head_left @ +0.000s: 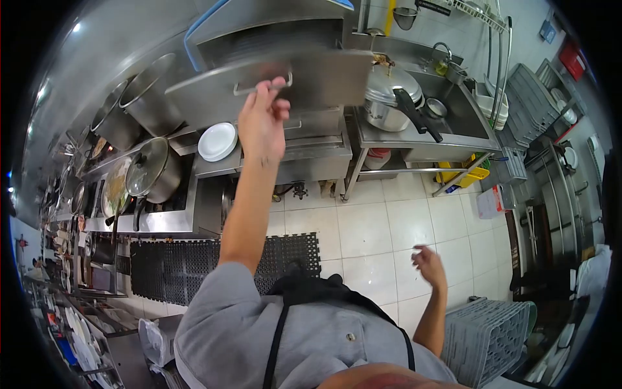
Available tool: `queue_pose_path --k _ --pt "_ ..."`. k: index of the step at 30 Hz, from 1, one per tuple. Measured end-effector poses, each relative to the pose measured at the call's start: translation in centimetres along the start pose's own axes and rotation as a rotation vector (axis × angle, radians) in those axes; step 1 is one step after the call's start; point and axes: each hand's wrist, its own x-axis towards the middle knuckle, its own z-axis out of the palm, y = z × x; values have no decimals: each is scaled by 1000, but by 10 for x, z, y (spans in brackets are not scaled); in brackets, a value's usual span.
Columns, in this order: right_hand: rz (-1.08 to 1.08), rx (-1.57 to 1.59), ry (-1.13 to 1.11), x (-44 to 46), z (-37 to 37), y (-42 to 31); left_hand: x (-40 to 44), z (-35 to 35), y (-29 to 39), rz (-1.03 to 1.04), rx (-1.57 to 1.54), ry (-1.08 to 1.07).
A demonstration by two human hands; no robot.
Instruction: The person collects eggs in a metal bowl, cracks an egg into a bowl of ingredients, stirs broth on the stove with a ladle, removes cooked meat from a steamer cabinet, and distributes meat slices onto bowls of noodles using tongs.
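Tiled floor (363,227): pale squares, running from the middle out towards 4 o'clock.
Stove (175,222): steel-fronted, at 9 o'clock, bearing several pots and pans.
Sink counter (463,134): steel, at 2 o'clock, the basin on its right part.
Black mat (172,266): perforated, flat on the tiles at 8 o'clock, in front of the stove.
Metal panel (330,81): at 12 o'clock, broad and flat, its edges blurred; whether it is hinged or loose I cannot tell.
Grey crate (479,337): plastic, divided into cells, on the floor at 4 o'clock.
Tall pots (155,97): two, steel, side by side at 10 o'clock.
Pressure cooker (385,115): at 1 o'clock, lid on, its long black handle pointing to 4 o'clock.
Glass-lidded pot (165,183): on the stove at 9 o'clock.
White plates (218,141): stacked at 10 o'clock, just beside the left forearm.
Left hand (262,120): at 11 o'clock, arm stretched forward, fingers hooked around the panel's bar.
Right hand (429,264): at 4 o'clock, above the tiles, holding nothing, fingers loosely bent and slightly apart.
Handle (243,90): a bar on the panel's face at 11 o'clock, partly covered by the left fingers.
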Motion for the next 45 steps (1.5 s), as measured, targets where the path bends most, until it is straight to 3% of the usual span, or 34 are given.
queue_pose_path --k 5,8,14,20,22,24,26,28,31,33,35,39,41,45 --pt "-184 23 125 57 -70 -90 -128 2 28 17 65 -2" --pt "-273 -16 145 99 -98 -117 -155 3 27 104 69 -44" --pt "-491 -75 220 138 -126 -225 -156 7 30 55 125 61" --pt "-542 -139 132 139 -118 -335 -164 -5 89 -204 512 54" --pt "-624 -176 42 139 -109 -360 -176 -4 130 -245 990 -121" --pt "-710 -209 -24 141 -104 -385 -180 -8 166 213 1146 -17" --pt "-691 -309 -119 142 -98 -407 -153 -14 206 327 1297 206" --pt "-637 -324 -160 142 -91 -426 -111 -5 233 304 1551 119" --pt "-739 -387 -236 151 -73 -447 -46 -20 247 196 1728 -64" --pt "-685 -413 -361 155 -60 -460 -15 -23 247 111 1814 -151" --pt "-575 -387 -439 157 -45 -469 2 -8 231 -127 1932 -262" --pt "-283 -441 -549 158 -15 -481 24 -19 209 -272 1876 -326" --pt "-227 -404 -582 162 -6 -480 40 -22 202 -482 1820 -533" --pt "-187 -325 -575 164 2 -476 43 -24 194 -584 1648 -470"
